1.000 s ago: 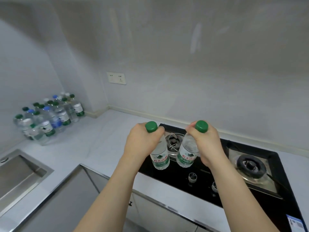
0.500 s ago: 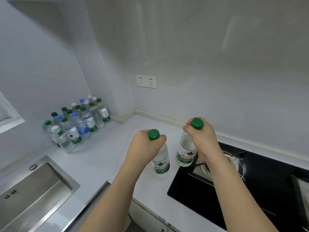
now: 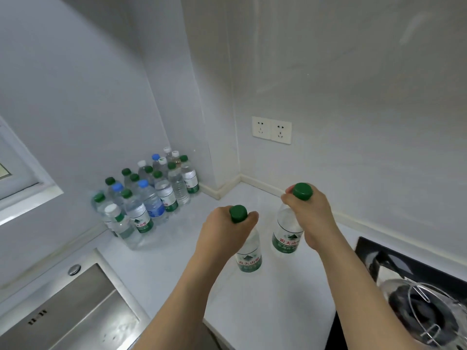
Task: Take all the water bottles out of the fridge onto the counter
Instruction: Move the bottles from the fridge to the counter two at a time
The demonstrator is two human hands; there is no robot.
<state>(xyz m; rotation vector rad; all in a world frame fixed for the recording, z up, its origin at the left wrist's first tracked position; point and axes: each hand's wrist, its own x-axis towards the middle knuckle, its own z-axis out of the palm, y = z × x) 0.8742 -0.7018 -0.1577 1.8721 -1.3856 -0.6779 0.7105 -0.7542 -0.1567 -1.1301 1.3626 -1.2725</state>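
Head view: the left hand (image 3: 222, 231) is curled round the neck of a green-capped bottle (image 3: 249, 251), and the right hand (image 3: 309, 213) grips the neck of a second bottle (image 3: 286, 236) in the same way. Both bottles hang upright over the white counter (image 3: 265, 299); whether their bases touch it I cannot tell. The right one sits higher and farther back. A cluster of bottles (image 3: 149, 198) stands in the corner against the wall, well apart to the left of both hands, between the sink (image 3: 68, 314) and the wall socket (image 3: 271, 130). The black stove (image 3: 404, 269) lies close on the right.

The risks, as I judge them: held only by the neck, a full bottle can swing or slip if the grip loosens. Set down tilted, either one could topple. Pushed into the tightly packed cluster, a bottle could knock its neighbours over in a chain, some toward the sink. A bottle placed too near the counter's front edge or on the stove could roll off or stand unevenly. The fridge is not in view, so how many bottles remain inside I cannot say
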